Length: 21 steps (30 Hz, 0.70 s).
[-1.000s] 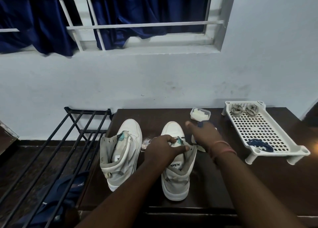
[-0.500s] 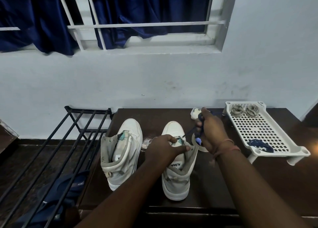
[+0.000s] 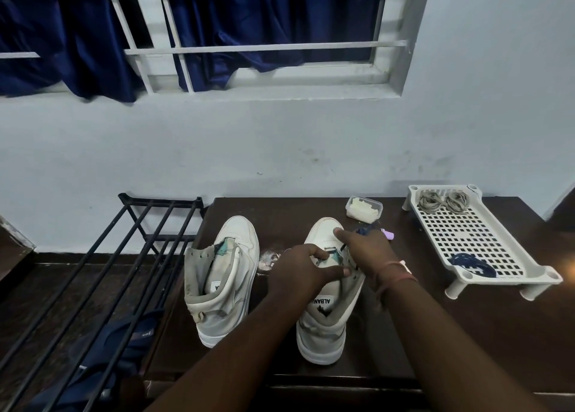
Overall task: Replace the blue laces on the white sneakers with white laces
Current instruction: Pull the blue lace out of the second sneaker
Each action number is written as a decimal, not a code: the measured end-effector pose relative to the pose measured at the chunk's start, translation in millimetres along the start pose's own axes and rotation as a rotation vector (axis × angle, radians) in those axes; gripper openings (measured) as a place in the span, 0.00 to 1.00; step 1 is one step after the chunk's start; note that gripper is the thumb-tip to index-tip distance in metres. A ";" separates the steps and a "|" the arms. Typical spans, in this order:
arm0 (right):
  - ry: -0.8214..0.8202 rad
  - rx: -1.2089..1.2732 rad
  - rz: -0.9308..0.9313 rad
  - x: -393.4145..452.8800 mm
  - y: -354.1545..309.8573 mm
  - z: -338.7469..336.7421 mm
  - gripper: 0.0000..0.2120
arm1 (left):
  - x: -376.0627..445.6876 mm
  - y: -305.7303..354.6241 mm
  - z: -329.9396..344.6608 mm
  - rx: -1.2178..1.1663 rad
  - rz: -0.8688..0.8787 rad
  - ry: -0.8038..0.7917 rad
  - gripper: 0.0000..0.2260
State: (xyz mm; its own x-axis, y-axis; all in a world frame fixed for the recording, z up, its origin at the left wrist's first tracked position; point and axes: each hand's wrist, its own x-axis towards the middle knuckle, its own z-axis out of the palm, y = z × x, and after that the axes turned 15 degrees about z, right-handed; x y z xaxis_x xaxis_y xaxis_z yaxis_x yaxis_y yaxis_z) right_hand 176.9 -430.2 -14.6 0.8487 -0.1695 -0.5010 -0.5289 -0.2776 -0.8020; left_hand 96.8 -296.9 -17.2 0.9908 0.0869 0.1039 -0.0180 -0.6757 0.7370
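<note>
One sneaker (image 3: 222, 274) is bare, while the left hand (image 3: 303, 270) grips the other sneaker (image 3: 323, 318) and the right hand (image 3: 365, 251) pinches its blue lace (image 3: 362, 231); relacing remains.

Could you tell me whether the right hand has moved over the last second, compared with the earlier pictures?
Yes. The right hand rose toward the small plastic container half a second ago, then came back down onto the right sneaker, beside the left hand.
</note>
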 end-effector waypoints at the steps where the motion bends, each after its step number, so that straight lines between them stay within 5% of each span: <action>1: -0.010 0.023 0.013 -0.4 2.1 1.1 0.22 | 0.0 -0.4 0.8 0.005 0.007 0.001 0.26; 5: -0.046 0.005 0.133 9.8 9.8 0.6 0.17 | -2.3 -5.6 2.7 -0.023 0.011 0.121 0.08; 15: 0.012 -0.086 0.080 -6.0 -0.6 -6.8 0.12 | -5.3 -2.9 4.1 -0.066 -0.058 0.289 0.13; 21: -0.085 0.129 0.082 -8.0 -2.0 -8.6 0.18 | -2.3 -5.3 1.8 -0.101 -0.106 0.327 0.12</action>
State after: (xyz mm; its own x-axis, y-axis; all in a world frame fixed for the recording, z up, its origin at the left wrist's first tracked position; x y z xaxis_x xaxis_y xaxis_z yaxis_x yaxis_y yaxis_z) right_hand 171.2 -436.4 -6.2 0.8021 -0.1049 -0.5879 -0.5971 -0.1410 -0.7896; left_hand 94.9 -294.8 -22.5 0.8927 0.3933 0.2201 0.0529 -0.5765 0.8154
